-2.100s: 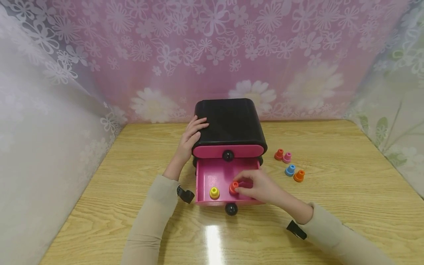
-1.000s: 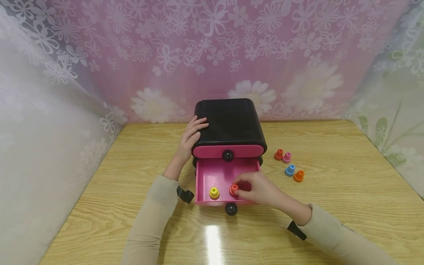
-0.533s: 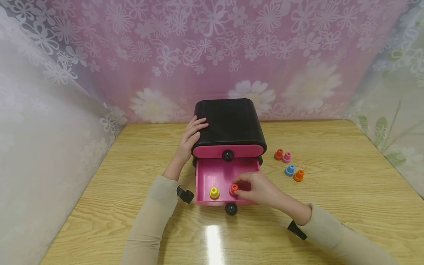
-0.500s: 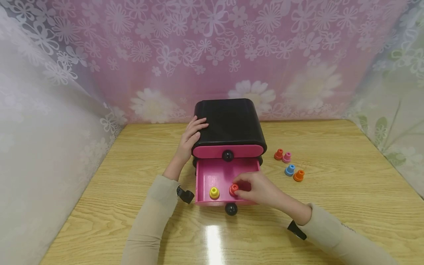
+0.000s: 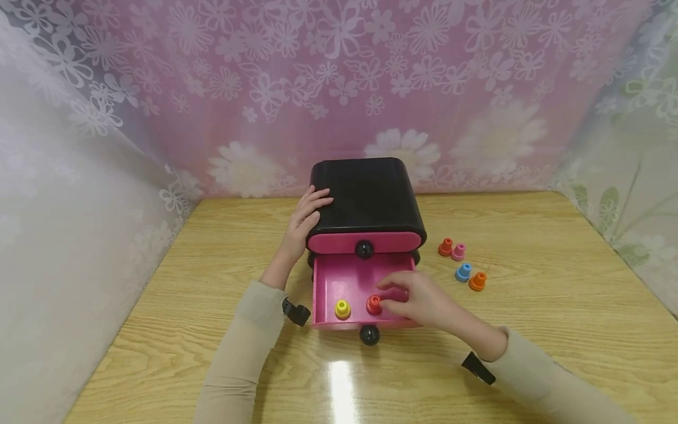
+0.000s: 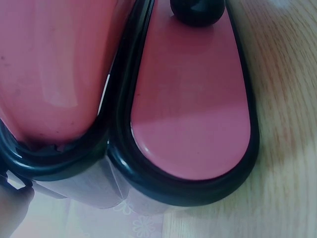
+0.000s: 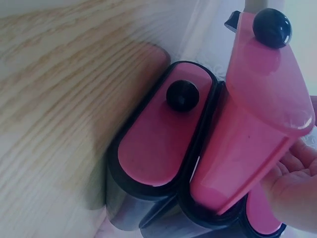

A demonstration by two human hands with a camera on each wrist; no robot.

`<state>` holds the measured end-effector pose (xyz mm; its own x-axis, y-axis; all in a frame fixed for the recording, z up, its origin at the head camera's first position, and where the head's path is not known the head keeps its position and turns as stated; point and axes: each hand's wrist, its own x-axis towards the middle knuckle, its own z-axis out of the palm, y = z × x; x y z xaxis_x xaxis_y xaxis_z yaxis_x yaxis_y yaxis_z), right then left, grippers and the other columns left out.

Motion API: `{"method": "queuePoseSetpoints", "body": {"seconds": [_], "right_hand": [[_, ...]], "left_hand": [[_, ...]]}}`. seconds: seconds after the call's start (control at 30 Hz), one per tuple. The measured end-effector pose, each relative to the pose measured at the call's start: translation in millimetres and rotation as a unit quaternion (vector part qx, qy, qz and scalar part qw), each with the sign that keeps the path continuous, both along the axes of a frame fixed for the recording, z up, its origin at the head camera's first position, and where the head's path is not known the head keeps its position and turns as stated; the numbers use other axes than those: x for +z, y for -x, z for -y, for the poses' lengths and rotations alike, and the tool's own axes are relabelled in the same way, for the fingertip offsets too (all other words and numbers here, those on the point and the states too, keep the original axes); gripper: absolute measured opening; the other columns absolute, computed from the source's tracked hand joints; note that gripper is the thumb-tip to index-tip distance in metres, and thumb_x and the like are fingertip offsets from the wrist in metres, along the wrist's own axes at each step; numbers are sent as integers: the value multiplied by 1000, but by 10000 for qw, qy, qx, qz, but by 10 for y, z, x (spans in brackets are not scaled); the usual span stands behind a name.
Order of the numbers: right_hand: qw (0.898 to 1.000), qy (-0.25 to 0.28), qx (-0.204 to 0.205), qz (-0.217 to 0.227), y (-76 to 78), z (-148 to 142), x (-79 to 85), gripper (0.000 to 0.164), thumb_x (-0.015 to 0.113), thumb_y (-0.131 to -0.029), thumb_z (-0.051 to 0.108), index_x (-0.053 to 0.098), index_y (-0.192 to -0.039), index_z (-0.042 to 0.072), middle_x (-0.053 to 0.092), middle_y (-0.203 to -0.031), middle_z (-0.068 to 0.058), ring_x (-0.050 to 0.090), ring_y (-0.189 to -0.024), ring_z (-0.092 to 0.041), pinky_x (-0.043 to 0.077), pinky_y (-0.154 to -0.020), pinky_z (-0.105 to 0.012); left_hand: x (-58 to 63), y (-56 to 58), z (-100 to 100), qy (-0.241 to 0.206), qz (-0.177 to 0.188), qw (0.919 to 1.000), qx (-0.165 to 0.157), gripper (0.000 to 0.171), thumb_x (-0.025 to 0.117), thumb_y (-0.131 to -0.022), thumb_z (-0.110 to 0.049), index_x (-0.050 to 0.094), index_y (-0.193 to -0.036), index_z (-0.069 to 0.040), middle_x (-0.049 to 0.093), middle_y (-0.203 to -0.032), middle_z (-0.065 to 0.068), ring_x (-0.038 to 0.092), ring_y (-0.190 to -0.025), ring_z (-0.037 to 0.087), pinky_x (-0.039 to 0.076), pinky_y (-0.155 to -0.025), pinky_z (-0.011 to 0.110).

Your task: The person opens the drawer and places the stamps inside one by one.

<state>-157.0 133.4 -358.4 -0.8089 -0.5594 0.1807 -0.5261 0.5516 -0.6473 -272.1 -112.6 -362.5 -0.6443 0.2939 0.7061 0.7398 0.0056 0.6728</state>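
Observation:
My left hand [image 5: 303,227] rests against the left side of a small black drawer cabinet [image 5: 365,194], its fingertips lying on the top. The pulled-out middle drawer [image 5: 339,274] is pink with a black knob [image 5: 369,335]. Inside it, near the front, a yellow stepped cone-shaped peg [image 5: 342,310] and a red one [image 5: 374,304] stand upright, apart from each other. Just right of the red peg, my right hand [image 5: 421,300] is over the drawer with thumb and fingers spread, nothing held between them. The right wrist view shows that hand [image 7: 297,183] beside the drawer's side wall.
On the wooden table [image 5: 529,330], right of the cabinet, stand a red-orange peg [image 5: 446,247], a pink peg [image 5: 458,252], a blue peg [image 5: 463,272] and an orange peg [image 5: 478,281]. A closed lower drawer [image 6: 193,99] shows in the left wrist view. Floral curtains surround the table.
My right hand has let go of the red peg and drawn slightly to the right, its fingers spreading. The red peg stays in the drawer. My left hand has not moved.

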Motion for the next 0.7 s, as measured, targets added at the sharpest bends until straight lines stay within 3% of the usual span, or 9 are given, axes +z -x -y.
{"method": "queuePoseSetpoints", "body": {"seconds": [0.4, 0.57, 0.7], "right_hand": [[9993, -2, -325, -172, -23, -126, 59, 25, 70, -73, 10, 65, -97, 2, 65, -91, -5, 56, -78, -20, 48, -69, -37], [9986, 122, -473, -184, -23, -195, 77, 26, 70, -73, 8, 64, -97, 0, 65, -92, -7, 59, -86, -24, 48, -77, -41], [9977, 293, -538, -282, -21, -254, 86, 26, 70, -72, 7, 64, -96, -1, 65, -91, -8, 60, -88, -24, 47, -79, -41]], "left_hand": [[-6, -6, 2, 52, 58, 10000, 54, 44, 37, -89, -22, 52, -114, 10, 40, -129, 23, 14, -131, 29, 9, -105, 39], [17, -26, -2, 40, 25, 10000, 25, 38, 36, -88, -11, 51, -114, 12, 40, -129, 24, 14, -131, 30, 9, -105, 39], [105, -112, -23, 37, 57, 10000, 15, 34, 34, -86, 2, 49, -112, 17, 38, -127, 30, 12, -129, 37, 8, -105, 40]]}}
